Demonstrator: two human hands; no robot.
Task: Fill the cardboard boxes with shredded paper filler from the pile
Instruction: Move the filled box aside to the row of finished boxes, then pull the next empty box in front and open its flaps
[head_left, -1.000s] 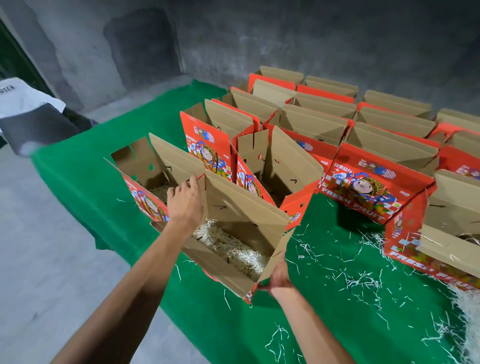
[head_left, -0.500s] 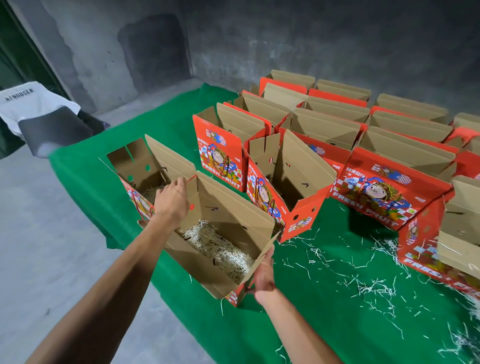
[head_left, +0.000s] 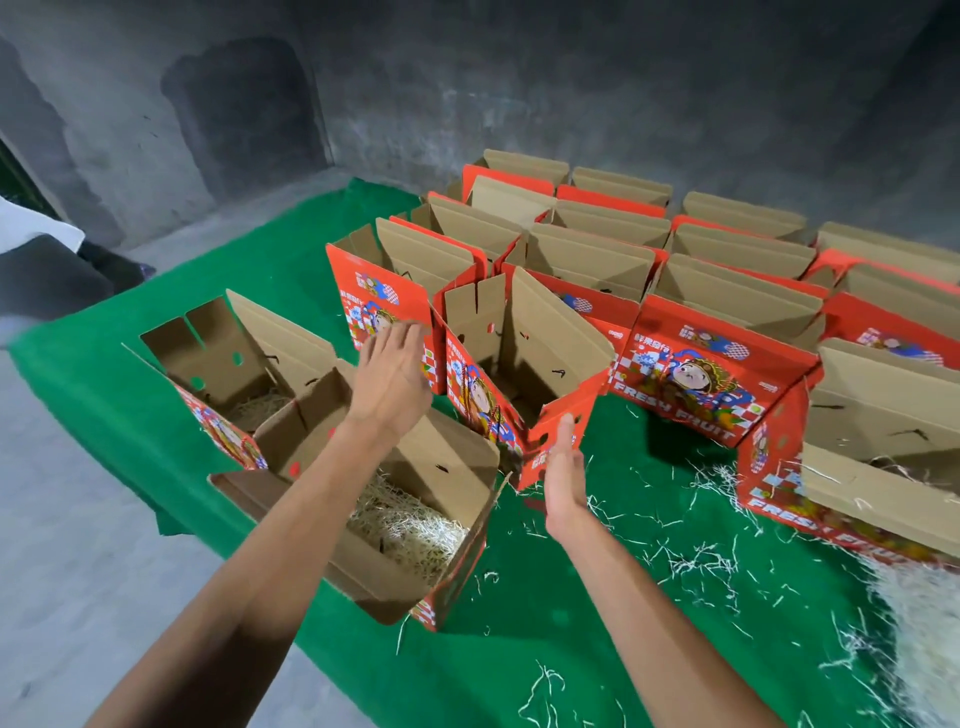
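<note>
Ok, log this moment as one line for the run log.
left hand: open, above filled box | right hand: open, beside empty box | filler pile: table's right edge | phase: between boxes

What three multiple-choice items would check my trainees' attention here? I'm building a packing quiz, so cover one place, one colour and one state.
1. Where does the shredded paper pile lie?
A. at the table's right edge
B. on the floor
C. on the far boxes

2. What colour is the table cloth?
A. blue
B. green
C. white

3. What are the hands doing?
A. both grip a flap
B. both carry filler
C. both are open and hold nothing

Answers:
1 A: the white heap sits at the lower right of the table.
2 B: the cloth is green all round the boxes.
3 C: the left hand and right hand show straight fingers, reaching toward the empty box past the filled box.
</note>
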